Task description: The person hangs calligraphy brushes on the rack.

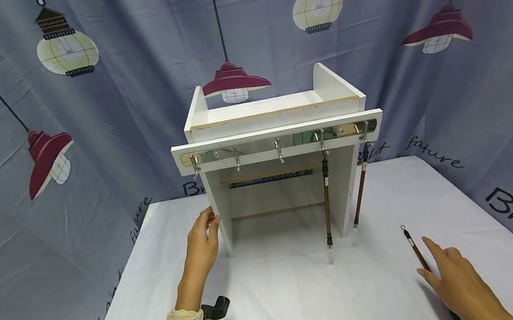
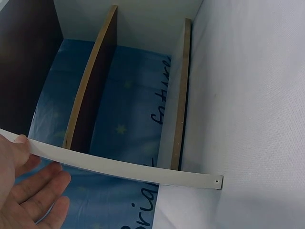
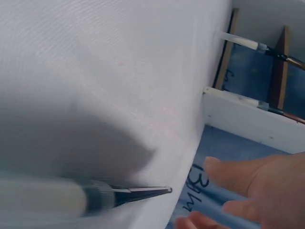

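Observation:
A white wooden rack [image 1: 275, 118] stands on the table, with a row of metal hooks [image 1: 278, 151] along its front bar. Two calligraphy brushes hang from hooks at the right, one on the inner side [image 1: 326, 193], the other farther right [image 1: 362, 188]. My left hand [image 1: 203, 244] holds the front edge of the rack's left side panel [image 2: 119, 164], thumb on one face and fingers on the other. A third brush [image 1: 417, 249] lies on the table at the right, its white tip [image 3: 43, 202] towards me. Over it hovers my right hand [image 1: 461, 278], fingers spread, its thumb crossing the brush in the head view.
White cloth covers the table [image 1: 284, 301]. Behind and around it hangs a blue-grey curtain [image 1: 135, 61] printed with lamps and lettering. The rack has an open top tray and a shelf [image 1: 274, 196] lower inside. A black wrist mount [image 1: 216, 309] sticks out from the left sleeve.

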A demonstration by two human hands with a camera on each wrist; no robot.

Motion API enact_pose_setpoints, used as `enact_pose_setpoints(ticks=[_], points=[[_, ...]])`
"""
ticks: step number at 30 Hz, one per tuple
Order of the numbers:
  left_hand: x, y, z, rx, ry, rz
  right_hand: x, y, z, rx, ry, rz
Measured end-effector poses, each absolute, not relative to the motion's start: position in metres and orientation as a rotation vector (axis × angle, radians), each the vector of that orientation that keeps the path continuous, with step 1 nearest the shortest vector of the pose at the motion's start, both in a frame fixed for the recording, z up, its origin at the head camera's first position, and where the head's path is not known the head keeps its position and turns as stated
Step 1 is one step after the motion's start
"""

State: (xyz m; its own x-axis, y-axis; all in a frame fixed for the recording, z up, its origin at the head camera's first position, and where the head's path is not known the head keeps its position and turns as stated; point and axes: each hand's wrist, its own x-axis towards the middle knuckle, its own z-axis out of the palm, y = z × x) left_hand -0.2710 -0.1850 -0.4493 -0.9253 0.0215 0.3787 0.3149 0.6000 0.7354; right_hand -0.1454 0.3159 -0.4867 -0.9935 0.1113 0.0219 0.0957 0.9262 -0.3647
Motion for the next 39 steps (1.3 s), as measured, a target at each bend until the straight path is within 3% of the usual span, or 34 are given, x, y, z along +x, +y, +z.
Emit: enact_pose_setpoints(ticks=[39], points=[[-0.271,-0.185,-0.449,-0.279,-2.507,-1.239,-0.158,0.333,-0.519,-0.111,-3.128,0.461]])
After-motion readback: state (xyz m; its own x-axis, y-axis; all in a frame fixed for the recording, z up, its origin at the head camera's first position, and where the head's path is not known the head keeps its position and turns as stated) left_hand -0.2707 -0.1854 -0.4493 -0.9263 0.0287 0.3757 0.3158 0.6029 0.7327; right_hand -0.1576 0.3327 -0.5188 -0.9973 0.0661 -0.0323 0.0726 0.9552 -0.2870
